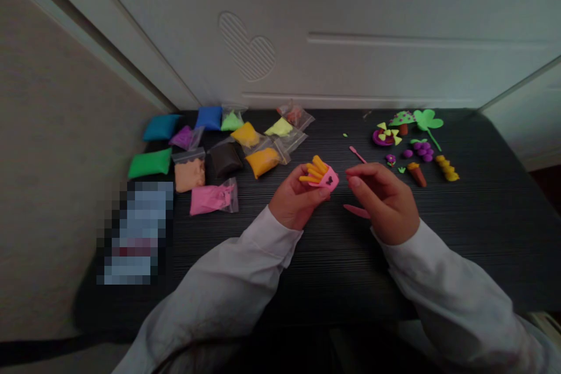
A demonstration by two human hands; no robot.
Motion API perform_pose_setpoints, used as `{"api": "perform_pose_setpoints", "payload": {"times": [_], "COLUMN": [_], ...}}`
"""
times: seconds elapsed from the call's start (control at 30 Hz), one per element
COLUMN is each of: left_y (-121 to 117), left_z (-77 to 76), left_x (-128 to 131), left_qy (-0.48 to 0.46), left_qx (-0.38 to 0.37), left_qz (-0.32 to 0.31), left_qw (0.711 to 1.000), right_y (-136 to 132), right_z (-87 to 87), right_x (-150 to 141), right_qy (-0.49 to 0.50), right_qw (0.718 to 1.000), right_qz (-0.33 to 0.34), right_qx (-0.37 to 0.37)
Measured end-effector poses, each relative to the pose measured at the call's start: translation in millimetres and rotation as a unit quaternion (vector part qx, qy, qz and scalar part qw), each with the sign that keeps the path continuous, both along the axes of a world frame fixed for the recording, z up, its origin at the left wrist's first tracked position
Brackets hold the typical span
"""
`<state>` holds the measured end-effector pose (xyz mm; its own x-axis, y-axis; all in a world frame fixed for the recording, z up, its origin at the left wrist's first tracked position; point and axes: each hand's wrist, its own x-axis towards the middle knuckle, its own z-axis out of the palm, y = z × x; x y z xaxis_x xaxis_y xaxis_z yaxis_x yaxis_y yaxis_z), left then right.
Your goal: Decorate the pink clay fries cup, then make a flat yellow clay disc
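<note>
My left hand (293, 203) grips a small clay model of French fries (328, 180): yellow-orange sticks poke out of a pink box with a dark mark on its front. To the right of it, apart from the model, my right hand (390, 204) has thumb and fingertips pinched together. Whatever may be between those tips is too small to make out. Beneath the right hand lies a pink pointed modelling tool (356, 210), partly hidden by the hand. Just beyond the fingers is a thinner pink clay tool (357, 154) on the dark tabletop (315, 280).
Several bags of coloured clay, among them a green one (150, 163) and a pink one (210, 199), cover the left back. A blurred-out phone-like screen (138, 234) lies front left. Finished clay figures, including a mushroom (402, 118) and grapes (423, 152), sit back right. A white panel (372, 70) rises behind.
</note>
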<state>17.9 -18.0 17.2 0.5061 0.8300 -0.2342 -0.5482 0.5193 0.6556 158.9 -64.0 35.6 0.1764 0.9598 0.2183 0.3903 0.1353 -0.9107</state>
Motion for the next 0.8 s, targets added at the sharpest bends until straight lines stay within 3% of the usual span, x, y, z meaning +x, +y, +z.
{"api": "perform_pose_setpoints", "payload": {"times": [0.27,0.57,0.8], "left_y": [-1.4,-0.4,-0.5], "left_z": [-1.4,-6.3,-0.6], "left_x": [-1.5,-1.6,-6.0], "left_qy": [-0.02,-0.017,-0.043], "left_qx": [0.022,0.045,0.012], "left_qz": [-0.048,-0.065,-0.075], "left_qw": [0.998,0.997,0.996], "right_y": [2.0,0.6,2.1], "right_z": [0.8,0.7,1.4], "right_x": [-2.9,-5.1,-5.8], "right_qy": [0.168,0.156,0.186], "right_qw": [0.982,0.986,0.981], "right_qz": [0.044,0.024,0.037], "right_qx": [-0.077,-0.058,-0.037]}}
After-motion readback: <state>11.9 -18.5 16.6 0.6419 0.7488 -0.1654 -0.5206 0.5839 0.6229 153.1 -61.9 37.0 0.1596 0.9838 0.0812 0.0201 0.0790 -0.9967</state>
